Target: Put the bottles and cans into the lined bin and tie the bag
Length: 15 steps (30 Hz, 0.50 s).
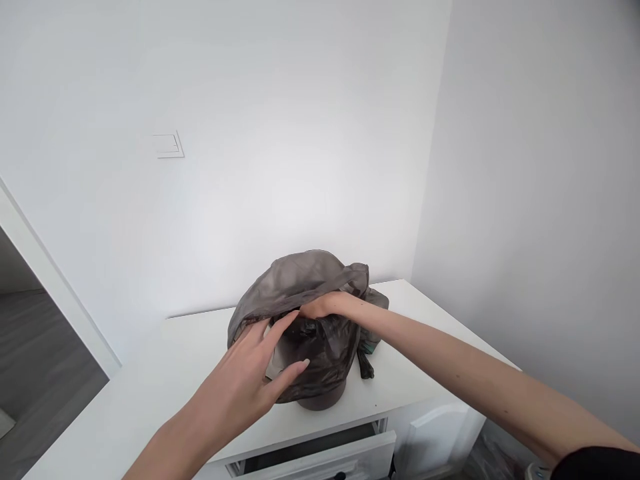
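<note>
A small dark bin (320, 399) stands on a white cabinet top (165, 387), lined with a grey translucent plastic bag (300, 283) that billows above its rim. My left hand (245, 380) lies against the near left side of the bag, fingers spread and pressing on the plastic. My right hand (320, 307) reaches over the top from the right, its fingers curled over the bag's edge and partly hidden in the folds. A knotted tail of dark plastic (366, 365) hangs at the bin's right.
The cabinet sits in a corner between two white walls. A drawer (325, 457) below the front edge is pulled slightly open. A white wall switch (168, 145) is up on the left. A doorway with grey floor (40, 373) opens at the left.
</note>
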{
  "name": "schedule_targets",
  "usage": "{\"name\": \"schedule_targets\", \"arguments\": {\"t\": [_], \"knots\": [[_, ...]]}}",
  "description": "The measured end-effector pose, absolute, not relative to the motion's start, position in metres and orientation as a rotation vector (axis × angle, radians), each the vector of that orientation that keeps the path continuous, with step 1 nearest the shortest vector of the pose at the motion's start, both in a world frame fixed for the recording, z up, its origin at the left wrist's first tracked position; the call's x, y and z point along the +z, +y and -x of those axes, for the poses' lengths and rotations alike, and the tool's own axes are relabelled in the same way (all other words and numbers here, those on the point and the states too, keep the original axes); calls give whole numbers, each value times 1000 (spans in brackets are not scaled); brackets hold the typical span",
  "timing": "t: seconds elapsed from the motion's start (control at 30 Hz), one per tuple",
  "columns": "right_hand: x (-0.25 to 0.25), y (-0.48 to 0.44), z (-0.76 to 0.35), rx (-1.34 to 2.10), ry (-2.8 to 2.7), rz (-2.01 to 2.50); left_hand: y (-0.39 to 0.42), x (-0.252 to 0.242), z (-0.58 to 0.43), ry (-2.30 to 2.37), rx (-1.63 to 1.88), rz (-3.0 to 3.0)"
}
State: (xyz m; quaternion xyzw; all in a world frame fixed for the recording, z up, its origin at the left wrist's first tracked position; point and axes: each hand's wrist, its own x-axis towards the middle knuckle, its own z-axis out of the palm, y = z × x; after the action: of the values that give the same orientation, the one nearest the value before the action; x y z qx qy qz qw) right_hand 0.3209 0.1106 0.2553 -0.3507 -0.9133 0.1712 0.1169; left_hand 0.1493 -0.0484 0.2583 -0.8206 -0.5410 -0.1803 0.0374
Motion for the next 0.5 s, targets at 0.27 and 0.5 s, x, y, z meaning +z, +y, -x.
{"name": "schedule_targets", "arguments": {"t": [0.27, 0.5], "knots": [[282, 112, -332, 316, -3116, 1065, -21, 252, -157, -1770, -728, 2382], [274, 116, -347, 371, -2988, 1011, -19, 248, -161, -1743, -803, 2456]]}}
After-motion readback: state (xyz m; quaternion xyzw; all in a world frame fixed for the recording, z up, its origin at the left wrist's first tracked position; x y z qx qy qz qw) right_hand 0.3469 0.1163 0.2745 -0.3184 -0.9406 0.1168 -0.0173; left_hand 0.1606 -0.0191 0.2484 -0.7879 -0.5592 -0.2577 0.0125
